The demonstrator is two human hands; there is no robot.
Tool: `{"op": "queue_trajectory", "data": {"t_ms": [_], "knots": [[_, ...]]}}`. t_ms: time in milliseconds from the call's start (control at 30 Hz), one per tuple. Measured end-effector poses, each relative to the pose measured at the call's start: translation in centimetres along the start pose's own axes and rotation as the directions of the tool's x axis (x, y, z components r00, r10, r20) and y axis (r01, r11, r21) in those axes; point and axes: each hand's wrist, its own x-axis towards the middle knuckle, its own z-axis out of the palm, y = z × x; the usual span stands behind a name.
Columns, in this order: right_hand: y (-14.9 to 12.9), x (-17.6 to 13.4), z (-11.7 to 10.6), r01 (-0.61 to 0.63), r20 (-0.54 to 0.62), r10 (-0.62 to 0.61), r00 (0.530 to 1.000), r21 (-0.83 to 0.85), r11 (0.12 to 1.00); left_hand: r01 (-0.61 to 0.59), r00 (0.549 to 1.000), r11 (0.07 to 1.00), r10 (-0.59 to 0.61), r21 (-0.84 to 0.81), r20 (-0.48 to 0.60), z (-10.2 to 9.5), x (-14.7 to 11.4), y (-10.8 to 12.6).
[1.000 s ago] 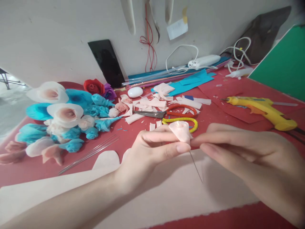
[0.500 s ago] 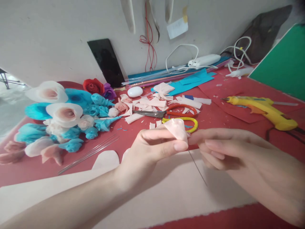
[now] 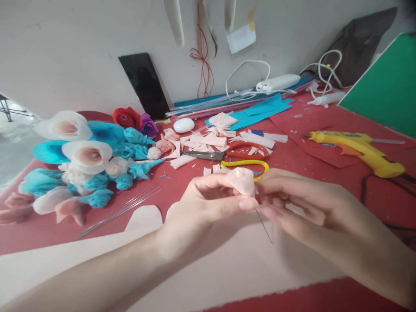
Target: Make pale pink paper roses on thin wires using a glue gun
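Note:
A small pale pink paper flower bud (image 3: 242,181) on a thin wire stem (image 3: 265,228) is pinched between the thumb and fingers of my left hand (image 3: 208,201). The stem slants down to the right below it. At the bud's base, the bent fingers of my right hand (image 3: 305,208) close in from the right and touch it; their exact grip is partly hidden. Under both hands lies a large pale pink paper sheet (image 3: 208,268). Scissors (image 3: 211,154) with one red and one yellow handle lie just behind the bud, which overlaps the yellow handle.
Finished paper flowers (image 3: 94,157) in blue, white and pink are piled at the left. Loose wires (image 3: 120,211) lie in front of them. Pink paper scraps (image 3: 208,139) surround the scissors. A yellow glue gun (image 3: 354,147) lies at right, near a green board (image 3: 386,89). A phone (image 3: 144,84) leans on the wall.
My right hand has moved left and turned, its fingers now nearer the bud's base and stem. The bud has dropped slightly and turned in my left fingers; the stem's lower end has shifted left.

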Motion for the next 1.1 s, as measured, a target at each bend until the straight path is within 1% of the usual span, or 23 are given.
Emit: {"op": "queue_trajectory", "data": {"t_ms": [67, 200, 267, 367, 500, 733, 900, 1100], "knots": [[-0.07, -0.09, 0.12, 0.017, 0.026, -0.016, 1.000, -0.039, 0.999, 0.003, 1.000, 1.000, -0.003, 0.005, -0.001, -0.02, -0.10, -0.08], [0.08, -0.32, 0.30, -0.047, 0.071, 0.051, 0.996, -0.052, 0.998, 0.005, 1.000, 1.000, -0.005, 0.007, 0.009, -0.03, -0.20, -0.38], [0.10, -0.39, 0.34, -0.045, 0.079, 0.050, 0.996, -0.057, 0.997, 0.001, 1.000, 1.000, -0.001, 0.020, 0.017, -0.05, -0.22, -0.47], [-0.01, -0.40, 0.33, 0.002, 0.067, 0.003, 0.998, -0.074, 0.997, -0.035, 0.998, 0.998, 0.033, 0.046, 0.046, -0.20, -0.24, -0.49], [-0.18, -0.33, 0.26, 0.012, 0.033, -0.010, 0.999, -0.068, 0.998, -0.057, 0.995, 0.995, 0.050, 0.087, 0.091, -0.57, -0.24, -0.41], [-0.14, -0.51, 0.20, 0.003, 0.061, 0.000, 0.998, -0.053, 0.999, -0.037, 0.998, 0.990, 0.031, 0.138, 0.046, -0.59, -0.23, -0.20], [-0.04, -0.41, 0.11, -0.015, 0.065, 0.017, 0.998, -0.035, 0.999, -0.034, 0.998, 0.992, 0.027, 0.125, 0.056, -0.48, -0.11, -0.22], [-0.24, -0.19, 0.12, 0.016, 0.047, -0.015, 0.999, -0.027, 0.999, -0.037, 0.997, 0.992, 0.029, 0.123, 0.069, -0.69, -0.21, -0.25]]}}
